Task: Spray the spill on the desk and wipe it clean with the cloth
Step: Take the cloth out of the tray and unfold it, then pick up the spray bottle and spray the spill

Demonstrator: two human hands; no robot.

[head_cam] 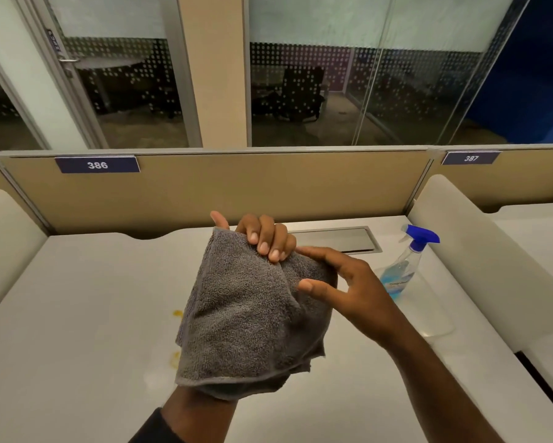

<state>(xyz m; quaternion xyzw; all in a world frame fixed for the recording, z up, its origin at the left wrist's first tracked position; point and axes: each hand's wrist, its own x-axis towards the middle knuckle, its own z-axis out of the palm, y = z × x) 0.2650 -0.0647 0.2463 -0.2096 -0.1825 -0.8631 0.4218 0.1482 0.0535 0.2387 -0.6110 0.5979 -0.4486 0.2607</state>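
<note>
A grey terry cloth (pixel 246 318) hangs folded over my left hand (pixel 262 238), whose fingers pinch its top edge above the white desk (pixel 77 314). My right hand (pixel 348 292) is beside the cloth on its right, fingers spread, thumb and fingertips touching the fabric. Yellow-orange spill marks (pixel 176 313) show on the desk just left of the cloth, with a second smear (pixel 174 358) lower down; the cloth hides whatever lies beneath it. A clear spray bottle (pixel 402 266) with blue liquid and a blue trigger head stands upright at the right of the desk.
A tan partition (pixel 236 187) labelled 386 backs the desk. White rounded side dividers (pixel 479 260) flank it. A metal cable hatch (pixel 342 239) sits in the desk's rear centre. Glass walls rise behind the partition.
</note>
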